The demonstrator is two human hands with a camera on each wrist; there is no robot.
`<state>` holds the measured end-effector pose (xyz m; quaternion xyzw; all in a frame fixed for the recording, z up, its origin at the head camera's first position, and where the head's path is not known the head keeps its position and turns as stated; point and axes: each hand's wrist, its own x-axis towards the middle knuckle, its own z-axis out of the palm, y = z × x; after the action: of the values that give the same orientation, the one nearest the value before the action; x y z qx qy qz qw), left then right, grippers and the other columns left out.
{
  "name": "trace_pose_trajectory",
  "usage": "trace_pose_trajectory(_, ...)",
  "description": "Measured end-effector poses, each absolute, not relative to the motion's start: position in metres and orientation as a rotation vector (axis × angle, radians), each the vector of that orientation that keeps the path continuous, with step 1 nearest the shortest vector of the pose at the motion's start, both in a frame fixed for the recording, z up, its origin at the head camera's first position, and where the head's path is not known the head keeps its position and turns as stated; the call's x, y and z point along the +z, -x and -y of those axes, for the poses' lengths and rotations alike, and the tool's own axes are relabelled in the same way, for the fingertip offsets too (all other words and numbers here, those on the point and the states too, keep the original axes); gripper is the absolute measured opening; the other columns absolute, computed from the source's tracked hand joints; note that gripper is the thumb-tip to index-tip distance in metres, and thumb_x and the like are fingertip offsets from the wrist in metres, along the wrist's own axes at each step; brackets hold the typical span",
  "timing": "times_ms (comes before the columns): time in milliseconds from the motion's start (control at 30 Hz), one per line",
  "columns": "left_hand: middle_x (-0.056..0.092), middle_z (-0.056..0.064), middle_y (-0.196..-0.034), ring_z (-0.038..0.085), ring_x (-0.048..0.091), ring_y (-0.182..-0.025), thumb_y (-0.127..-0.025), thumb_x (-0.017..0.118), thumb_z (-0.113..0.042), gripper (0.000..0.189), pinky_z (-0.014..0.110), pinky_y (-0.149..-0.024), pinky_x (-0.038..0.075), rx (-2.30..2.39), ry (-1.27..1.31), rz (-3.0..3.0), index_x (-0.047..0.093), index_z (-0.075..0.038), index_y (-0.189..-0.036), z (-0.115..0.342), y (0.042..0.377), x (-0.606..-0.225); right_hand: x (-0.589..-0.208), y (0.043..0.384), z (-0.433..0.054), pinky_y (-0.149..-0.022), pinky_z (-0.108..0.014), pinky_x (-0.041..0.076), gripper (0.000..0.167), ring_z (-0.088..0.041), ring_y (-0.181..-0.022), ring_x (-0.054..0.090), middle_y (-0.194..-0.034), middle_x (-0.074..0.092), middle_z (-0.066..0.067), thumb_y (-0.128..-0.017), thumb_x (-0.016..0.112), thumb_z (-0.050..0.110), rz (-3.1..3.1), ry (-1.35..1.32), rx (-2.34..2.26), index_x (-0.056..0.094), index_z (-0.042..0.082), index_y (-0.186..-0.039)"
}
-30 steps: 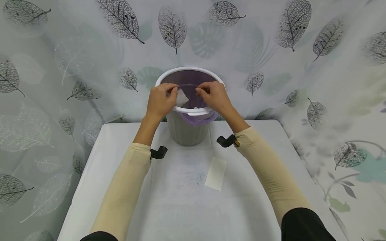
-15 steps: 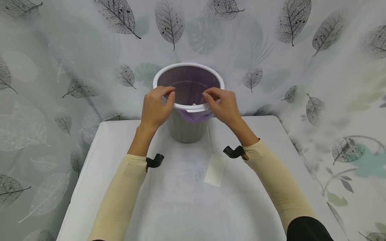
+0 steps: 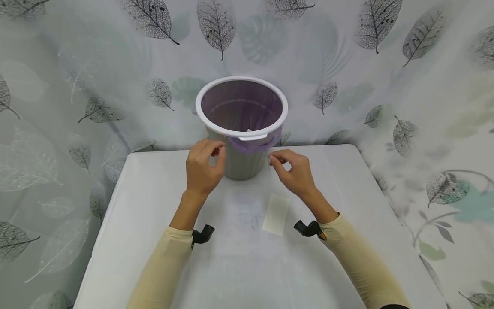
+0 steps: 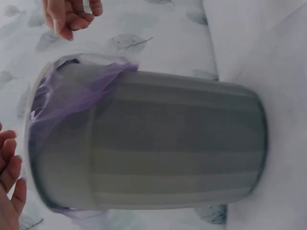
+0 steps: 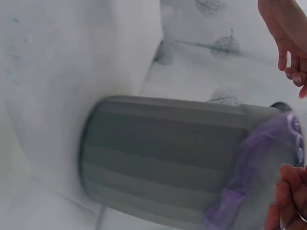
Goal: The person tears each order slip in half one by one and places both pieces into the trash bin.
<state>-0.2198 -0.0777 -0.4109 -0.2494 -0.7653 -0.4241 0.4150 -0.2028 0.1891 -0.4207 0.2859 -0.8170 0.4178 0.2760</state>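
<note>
A grey waste bin [image 3: 243, 165] with a white rim stands at the back of the table. It is lined with a purple plastic bag [image 3: 250, 145], whose edge hangs out under the rim. A scrap of white paper [image 3: 248, 130] barely shows inside. My left hand [image 3: 204, 167] hovers in front of the bin's left side, thumb and fingers bent with nothing between them. To the right of the bin, my right hand [image 3: 294, 171] is held in the air, loosely curled and holding nothing. Both wrist views show the bin's ribbed side [image 4: 168, 139] and the bag fold [image 5: 235, 191].
A pale rectangular slip of paper [image 3: 275, 214] lies on the white table [image 3: 239, 270], in front of the bin and slightly right. Leaf-patterned curtains [image 3: 247, 38] hang behind the table and at both sides.
Both hands have come back and down from over the bin's opening to in front of it, and apart. The white piece by my left hand is no longer seen there.
</note>
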Motion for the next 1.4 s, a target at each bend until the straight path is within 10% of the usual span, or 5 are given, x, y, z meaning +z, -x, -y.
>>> trace_pose_trajectory(1400,0.056,-0.01,-0.07,0.009,0.055,-0.065,-0.091,0.073,-0.016,0.014,0.028,-0.06,0.049,-1.241,0.56,2.658,0.067,-0.016,-0.079,0.045,0.134,-0.556,-0.571,0.127,-0.188,-0.051,-0.027,0.038,0.037,-0.006,-0.056,0.044,-0.063,0.048,0.011,-0.086,0.088,0.033,3.225,-0.613,0.78,0.054,0.02,-0.074)
